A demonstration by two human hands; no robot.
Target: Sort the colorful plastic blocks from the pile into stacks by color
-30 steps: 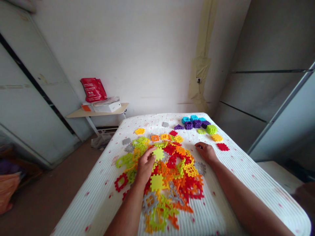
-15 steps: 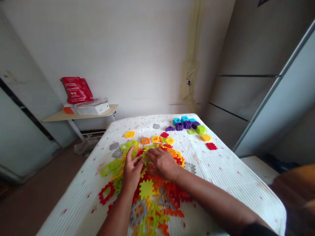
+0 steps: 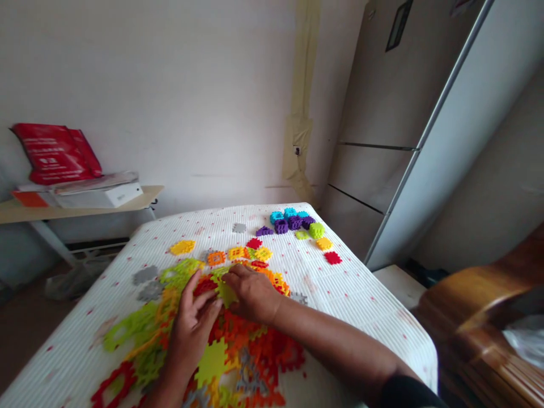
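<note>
1. Writing shows only far off to the left of the hands, on a red printed carrier bag [image 3: 55, 153], and it is too small to read
2. The left hand [image 3: 191, 323] is half open, its fingers spread and curved, with the tips just beside a red waffle-grid plastic piece [image 3: 205, 286]
3. The right hand [image 3: 253, 293] lies palm down, fingers curled over a lime-green plastic square tile [image 3: 226, 294] between the hands; whether it has a firm grip, I cannot tell
4. Both forearms reach forward, the right one crossing in from the lower right, with a black sleeve [image 3: 403, 394] near its elbow
5. A heap of interlocking red, orange, yellow and green plastic waffle pieces [image 3: 255, 354] spreads beneath and around both hands, on a white quilted mattress with red flecks [image 3: 361, 334]
6. Beyond the hands, purple and cyan plastic waffle blocks [image 3: 289, 222] sit clustered near the mattress's far edge
7. Far left, the bag stands on a pale wooden side table [image 3: 144, 195] beside a white cardboard box [image 3: 123, 195]
</note>
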